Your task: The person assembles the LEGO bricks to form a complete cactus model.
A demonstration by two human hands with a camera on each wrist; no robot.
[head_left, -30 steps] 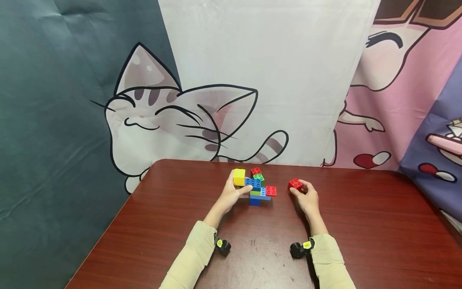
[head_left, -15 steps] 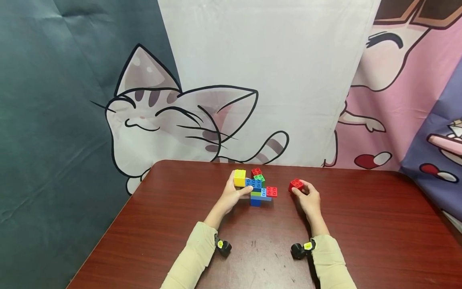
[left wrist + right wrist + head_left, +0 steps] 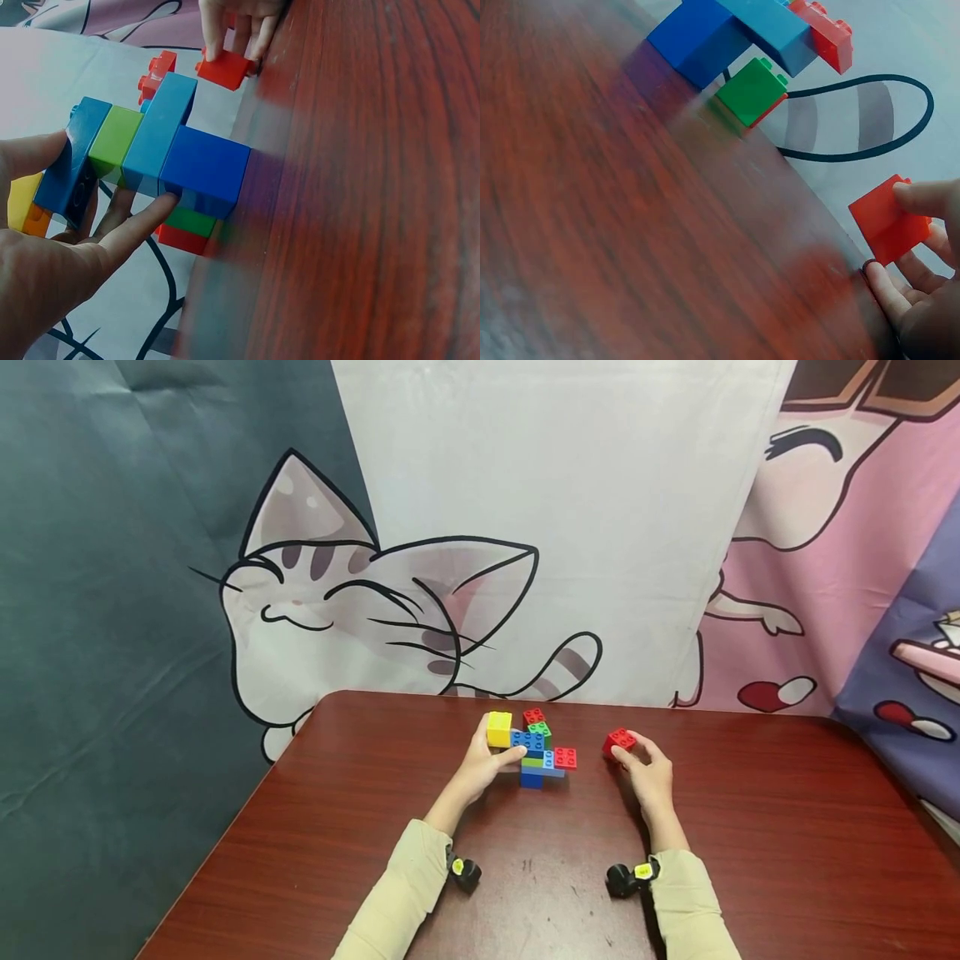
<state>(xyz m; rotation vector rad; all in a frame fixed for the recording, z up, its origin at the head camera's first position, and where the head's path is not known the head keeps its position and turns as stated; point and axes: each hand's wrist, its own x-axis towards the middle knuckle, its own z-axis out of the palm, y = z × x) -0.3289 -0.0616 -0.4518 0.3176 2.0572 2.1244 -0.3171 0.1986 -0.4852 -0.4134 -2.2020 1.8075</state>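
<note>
My left hand [image 3: 474, 768] grips a build of toy bricks, thumb across its dark blue brick [image 3: 528, 742]. A yellow brick [image 3: 498, 729] sticks out at the build's left and a small red brick [image 3: 566, 758] at its right. The left wrist view shows a lime brick [image 3: 116, 141], a light blue brick [image 3: 159, 135] and a blue bottom brick [image 3: 206, 169] along its side. Behind these are a green brick [image 3: 751, 91] and another red brick [image 3: 533, 717]; how they join is hidden. Right of the build, my right hand [image 3: 651, 777] pinches a separate red brick [image 3: 618, 741] between thumb and fingers.
Both hands are over a brown wooden table [image 3: 360, 793], near its far edge. A printed cloth [image 3: 600, 527] with a cartoon cat hangs right behind that edge. Each wrist bears a small black camera, such as the left one [image 3: 467, 874].
My right hand has shifted slightly to the right with the red brick, which has turned a little. The left hand and the build have hardly moved.
</note>
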